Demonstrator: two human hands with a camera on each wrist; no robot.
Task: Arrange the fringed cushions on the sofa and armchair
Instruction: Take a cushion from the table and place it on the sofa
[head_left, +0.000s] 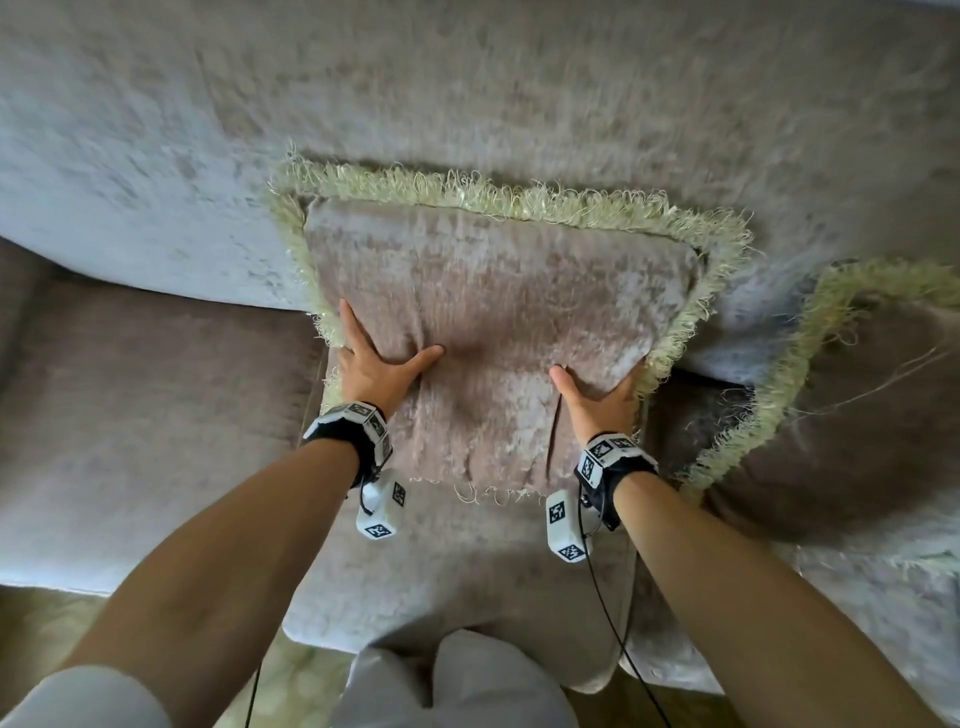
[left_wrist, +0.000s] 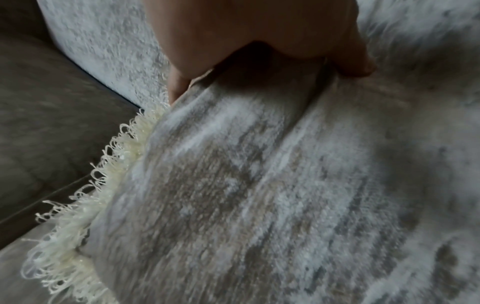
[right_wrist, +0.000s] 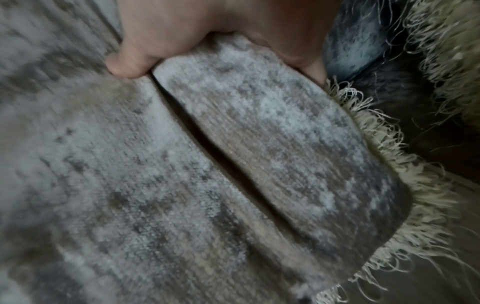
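A square grey-beige cushion (head_left: 498, 291) with a pale yellow-green fringe leans upright against the sofa backrest (head_left: 467, 93). My left hand (head_left: 382, 369) grips its lower left edge, thumb spread across the front and a finger lying along the fringe. My right hand (head_left: 597, 395) grips the lower right edge, thumb on the front and fingers wrapped behind. In the left wrist view my left hand (left_wrist: 259, 37) arches over the cushion (left_wrist: 246, 195). In the right wrist view my right hand (right_wrist: 207, 18) pinches a fold of the cushion (right_wrist: 272, 144). A second fringed cushion (head_left: 857, 415) lies to the right.
The sofa seat (head_left: 130, 415) stretches left of the held cushion, in the same velvety grey-beige fabric. The second cushion's fringe comes close to my right wrist. A patterned yellowish floor (head_left: 31, 623) shows at the bottom left, and my legs (head_left: 452, 686) stand against the seat's front edge.
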